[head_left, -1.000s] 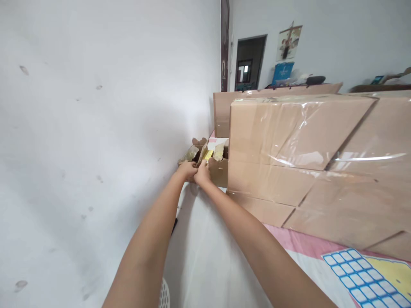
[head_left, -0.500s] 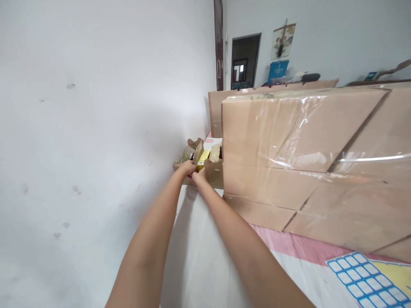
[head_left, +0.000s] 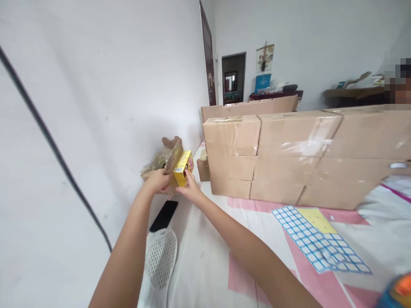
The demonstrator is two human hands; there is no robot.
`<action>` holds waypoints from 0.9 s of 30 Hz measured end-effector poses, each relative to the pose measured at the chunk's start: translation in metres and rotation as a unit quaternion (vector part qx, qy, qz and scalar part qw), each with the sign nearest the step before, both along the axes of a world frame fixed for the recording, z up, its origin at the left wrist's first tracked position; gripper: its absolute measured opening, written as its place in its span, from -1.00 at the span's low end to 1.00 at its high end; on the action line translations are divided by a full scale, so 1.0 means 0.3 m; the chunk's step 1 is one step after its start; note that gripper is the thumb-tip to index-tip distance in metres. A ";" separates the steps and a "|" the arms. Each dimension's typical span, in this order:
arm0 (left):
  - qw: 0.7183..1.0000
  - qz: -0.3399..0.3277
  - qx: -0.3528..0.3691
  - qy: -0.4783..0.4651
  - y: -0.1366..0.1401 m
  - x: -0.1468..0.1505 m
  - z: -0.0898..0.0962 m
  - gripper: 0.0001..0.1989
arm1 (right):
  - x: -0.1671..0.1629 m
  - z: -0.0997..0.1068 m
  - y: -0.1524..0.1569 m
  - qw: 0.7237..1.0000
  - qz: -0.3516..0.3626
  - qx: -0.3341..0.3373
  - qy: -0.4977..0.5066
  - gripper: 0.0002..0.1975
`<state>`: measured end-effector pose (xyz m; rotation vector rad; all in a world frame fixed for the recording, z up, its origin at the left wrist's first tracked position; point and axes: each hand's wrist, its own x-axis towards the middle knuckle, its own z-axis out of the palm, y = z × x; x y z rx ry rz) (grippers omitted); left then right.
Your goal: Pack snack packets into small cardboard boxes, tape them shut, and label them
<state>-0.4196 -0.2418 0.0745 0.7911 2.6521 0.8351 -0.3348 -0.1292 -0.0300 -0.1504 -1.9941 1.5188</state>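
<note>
I've got the taped cardboard stack (head_left: 285, 158) on the right; torn carton (head_left: 175, 155) by the wall (head_left: 128, 85), left hand (head_left: 158, 180) clasping its near edge, likely to steady it. Yellow box (head_left: 182, 166) against its right side, right hand (head_left: 190, 189) gripping that. Both reach forward, close but apart.

We take this for a room in a home: a pink-and-white patterned sheet (head_left: 240, 273) spreads below us, a picture scroll (head_left: 265, 59) hangs on the far wall (head_left: 321, 47), and beside 1 dark door (head_left: 208, 55), 1 doorway (head_left: 231, 66) shows another room.
</note>
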 end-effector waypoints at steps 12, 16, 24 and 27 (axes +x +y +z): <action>0.926 -0.369 0.024 0.073 -0.258 0.911 -0.154 -0.64 | 1.184 -0.239 -0.178 0.945 -0.254 0.205 -0.035 -0.87; 0.878 -0.478 0.010 0.002 -0.178 1.033 -0.232 -0.65 | 1.453 -0.296 -0.181 0.879 -0.333 0.286 -0.183 -0.62; 0.849 -0.525 -0.059 -0.004 -0.059 0.966 -0.307 -0.63 | 1.558 -0.085 -0.102 0.816 -0.236 0.412 -0.331 -0.49; 0.846 -0.527 -0.041 0.072 -0.038 0.936 -0.312 -0.69 | 1.591 0.006 -0.065 0.824 -0.121 0.440 -0.336 -0.75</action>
